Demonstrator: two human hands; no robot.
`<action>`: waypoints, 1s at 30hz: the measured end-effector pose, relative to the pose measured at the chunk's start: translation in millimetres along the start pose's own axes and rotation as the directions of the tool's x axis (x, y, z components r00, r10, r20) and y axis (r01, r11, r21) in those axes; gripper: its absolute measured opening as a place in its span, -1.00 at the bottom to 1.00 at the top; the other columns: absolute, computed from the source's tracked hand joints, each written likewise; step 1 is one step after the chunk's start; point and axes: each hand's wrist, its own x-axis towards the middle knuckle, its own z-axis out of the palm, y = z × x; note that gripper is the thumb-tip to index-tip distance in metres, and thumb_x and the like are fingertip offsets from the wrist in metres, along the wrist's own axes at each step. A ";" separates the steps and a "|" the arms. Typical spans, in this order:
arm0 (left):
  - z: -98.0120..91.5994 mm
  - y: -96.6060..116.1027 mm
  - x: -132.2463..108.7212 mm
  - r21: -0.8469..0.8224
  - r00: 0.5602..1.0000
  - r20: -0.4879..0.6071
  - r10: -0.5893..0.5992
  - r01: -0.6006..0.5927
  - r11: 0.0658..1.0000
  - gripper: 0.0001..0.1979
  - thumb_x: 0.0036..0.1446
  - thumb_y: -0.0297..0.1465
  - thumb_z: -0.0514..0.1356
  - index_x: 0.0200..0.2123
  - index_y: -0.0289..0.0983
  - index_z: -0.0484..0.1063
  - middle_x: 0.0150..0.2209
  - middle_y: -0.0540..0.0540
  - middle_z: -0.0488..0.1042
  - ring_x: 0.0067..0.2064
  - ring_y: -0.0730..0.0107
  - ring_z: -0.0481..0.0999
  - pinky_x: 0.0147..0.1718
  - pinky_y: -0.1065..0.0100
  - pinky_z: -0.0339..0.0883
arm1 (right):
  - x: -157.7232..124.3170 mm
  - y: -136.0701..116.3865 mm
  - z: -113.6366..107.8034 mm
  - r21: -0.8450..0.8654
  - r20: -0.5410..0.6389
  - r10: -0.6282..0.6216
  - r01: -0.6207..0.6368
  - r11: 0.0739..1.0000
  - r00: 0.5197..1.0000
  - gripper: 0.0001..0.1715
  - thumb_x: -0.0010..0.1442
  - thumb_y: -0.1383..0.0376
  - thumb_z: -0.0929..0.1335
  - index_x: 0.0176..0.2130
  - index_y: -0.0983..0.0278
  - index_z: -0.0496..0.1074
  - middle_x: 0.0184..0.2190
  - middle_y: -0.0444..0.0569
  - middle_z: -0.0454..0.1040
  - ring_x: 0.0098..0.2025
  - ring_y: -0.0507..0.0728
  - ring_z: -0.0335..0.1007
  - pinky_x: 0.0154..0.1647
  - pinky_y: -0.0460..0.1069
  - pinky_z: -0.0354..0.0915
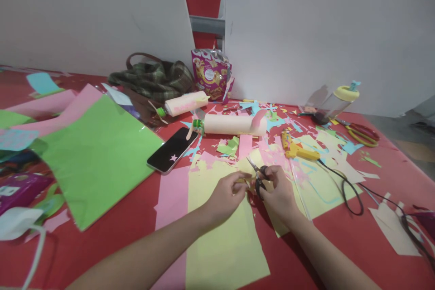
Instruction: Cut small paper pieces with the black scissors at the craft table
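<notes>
In the head view, my right hand (281, 194) has fingers in the dark handles of a small pair of scissors (257, 173), whose blades are parted and point up and to the left. My left hand (228, 194) pinches a small yellowish piece of paper (250, 182) beside the blades. Fingers partly hide that piece. Below my hands lies a large pale yellow sheet (222, 235) over a pink sheet (171, 204). Beyond them rests a bottle wrapped in cream paper (231, 125) with a green cap, lying on its side.
A yellow glue gun (301, 150) with a black cord lies to the right. Leftward are a phone (173, 149) and green paper (102, 158). Further back stand a purple snack bag (211, 74), another wrapped bottle (186, 103) and a clear tumbler (335, 105). Paper scraps litter the red table.
</notes>
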 end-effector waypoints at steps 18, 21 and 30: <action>-2.7 -3.1 4.2 0.127 0.979 -0.176 0.104 -0.082 0.988 -0.78 -0.09 -0.56 0.01 -0.32 -0.34 0.34 -0.30 -0.12 0.43 -0.31 0.41 0.43 -0.33 0.40 0.33 | -1.4 -2.5 -1.6 -0.142 0.119 -0.103 0.119 0.983 0.988 -0.71 -0.18 0.43 0.29 -0.46 0.20 0.06 -0.49 -0.14 0.25 -0.38 0.11 0.29 -0.37 0.00 0.23; -5.6 -2.4 4.6 0.199 0.972 -0.198 0.127 -0.087 0.976 -0.74 -0.11 -0.60 -0.02 -0.34 -0.32 0.36 -0.33 -0.09 0.44 -0.34 0.43 0.43 -0.34 0.41 0.33 | -1.6 -2.3 -1.4 -0.125 0.120 -0.101 0.116 0.985 0.988 -0.69 -0.20 0.46 0.28 -0.46 0.20 0.05 -0.49 -0.15 0.25 -0.37 0.11 0.30 -0.36 0.01 0.24; -6.7 1.5 3.2 0.194 0.987 -0.063 0.151 -0.136 0.972 -0.62 -0.12 -0.64 -0.07 -0.26 -0.31 0.39 -0.27 -0.09 0.44 -0.27 0.39 0.40 -0.26 0.38 0.28 | -2.6 -6.8 -5.0 -0.109 0.198 -0.125 0.148 0.983 0.972 -0.69 -0.21 0.48 0.26 -0.47 0.19 0.04 -0.50 -0.15 0.27 -0.26 0.14 0.33 -0.09 0.14 0.16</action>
